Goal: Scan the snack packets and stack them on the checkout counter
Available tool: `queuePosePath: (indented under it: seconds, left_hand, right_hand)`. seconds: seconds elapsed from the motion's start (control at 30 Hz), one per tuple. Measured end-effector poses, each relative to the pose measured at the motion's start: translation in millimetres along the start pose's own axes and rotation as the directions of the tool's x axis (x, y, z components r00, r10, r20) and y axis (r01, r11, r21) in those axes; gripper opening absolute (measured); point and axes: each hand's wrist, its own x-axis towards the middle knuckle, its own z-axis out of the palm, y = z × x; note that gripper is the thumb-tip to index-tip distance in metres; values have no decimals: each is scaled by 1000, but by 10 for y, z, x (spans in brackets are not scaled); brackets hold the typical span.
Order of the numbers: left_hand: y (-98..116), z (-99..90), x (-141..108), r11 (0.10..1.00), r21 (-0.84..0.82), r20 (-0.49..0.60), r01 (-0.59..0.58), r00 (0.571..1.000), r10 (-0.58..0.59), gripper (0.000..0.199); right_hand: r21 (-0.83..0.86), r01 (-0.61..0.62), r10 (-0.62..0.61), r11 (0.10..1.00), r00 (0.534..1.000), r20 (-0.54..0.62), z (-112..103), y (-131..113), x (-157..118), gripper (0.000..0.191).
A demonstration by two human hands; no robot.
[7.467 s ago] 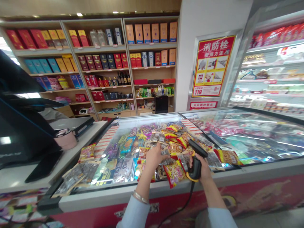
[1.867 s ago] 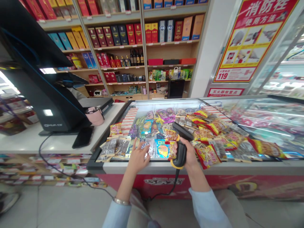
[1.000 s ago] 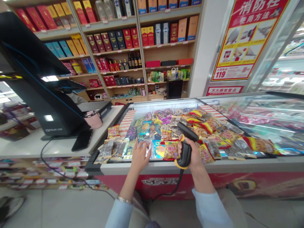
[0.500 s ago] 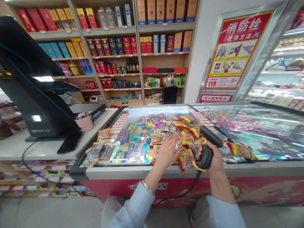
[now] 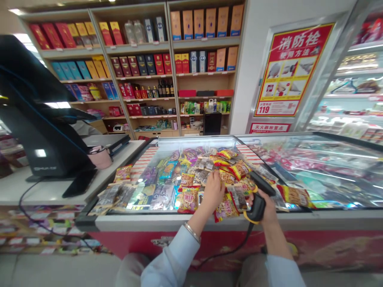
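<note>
My right hand [image 5: 267, 209] is wrapped round the grip of a black and yellow scanner [image 5: 257, 203], above the front edge of the glass-topped freezer [image 5: 143, 221]. My left hand [image 5: 214, 190] rests over a pile of snack packets [image 5: 227, 175]; its fingertips are bent among them, and whether they grip one is hidden. A red and yellow packet [image 5: 188, 199] lies left of my left wrist, and another [image 5: 226, 208] between my hands. More dark packets [image 5: 115, 196] lie on the freezer's left end.
At the left a counter [image 5: 119, 167] holds a black register [image 5: 44, 139], a pink cup [image 5: 101, 158] and a dark phone [image 5: 80, 183]. One red and yellow packet [image 5: 296, 196] lies right of the scanner. The scanner's cable [image 5: 227, 252] hangs down the freezer's front. Shelves of boxes stand behind.
The whole view has shifted slightly. My left hand has drawn in its fingers over the pile, uncovering the packet left of its wrist. The scanner remains in my right hand.
</note>
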Motion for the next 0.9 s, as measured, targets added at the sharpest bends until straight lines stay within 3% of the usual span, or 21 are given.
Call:
queuePosePath:
  seconds: [0.2, 0.4, 0.9]
  left_hand:
    - [38, 128, 171, 985, -28, 109, 168, 980, -164, 52]
    - [135, 187, 217, 967, 0, 110, 253, 962, -252, 62]
    - [134, 366, 144, 961, 225, -39, 163, 987, -158, 59]
  right_hand:
    - [-8, 7, -7, 1000, 1000, 2, -26, 36, -2, 32]
    - [-30, 23, -22, 999, 1000, 11, -45, 36, 9, 32]
    - [-37, 29, -29, 999, 999, 19, -57, 36, -4, 33]
